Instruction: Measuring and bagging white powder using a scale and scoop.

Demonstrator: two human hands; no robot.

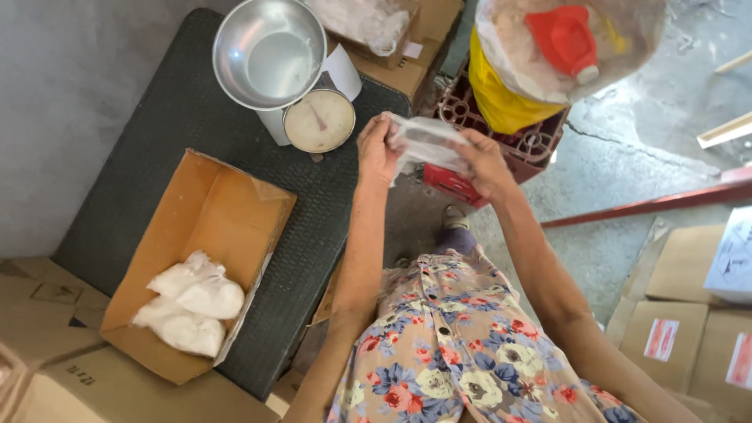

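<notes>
Where the cracked concrete floor (627, 157) meets a dark ribbed bench (188, 117), one dial scale (317, 119) stands with a steel bowl (268, 51) on top. Beside it, an open brown carton (211, 227) holds about four white filled bags (188, 305). Closed cartons (681, 337) with red-and-white labels sit at the right. Both hands, left (378, 149) and right (484, 163), pinch one clear plastic bag (427, 141) held up between them.

Storeroom or small packing area. Bare cracked concrete floor (627, 164). Stacked cartons (689, 313) at both sides. Dial scale (319, 119) with metal bowl (269, 52) on dark mat (196, 125). Open box (205, 227) holds filled white bags (188, 301). Plastic crate (501, 153) beside.
</notes>
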